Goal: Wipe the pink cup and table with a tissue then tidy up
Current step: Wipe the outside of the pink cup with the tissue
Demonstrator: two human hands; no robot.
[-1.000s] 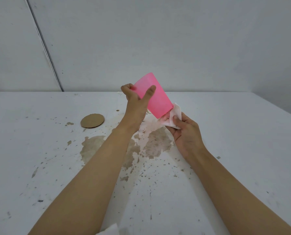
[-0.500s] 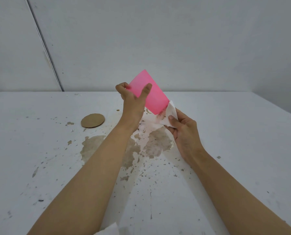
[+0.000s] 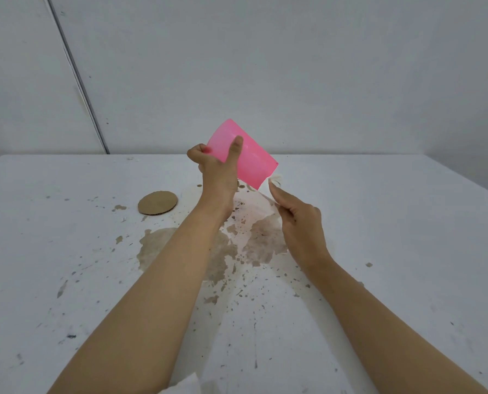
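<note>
We gripped the tilted pink cup (image 3: 247, 159) in our left hand (image 3: 217, 173), right hand (image 3: 301, 223) curled just right of its lower end, its hold impossible to tell.

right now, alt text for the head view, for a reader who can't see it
A left hand holds a pink cup tilted over a white table, while the right hand pinches a blurred tissue just below the cup's lower end. Brown stains cover the table beneath, with a cardboard disc to the left.
</note>
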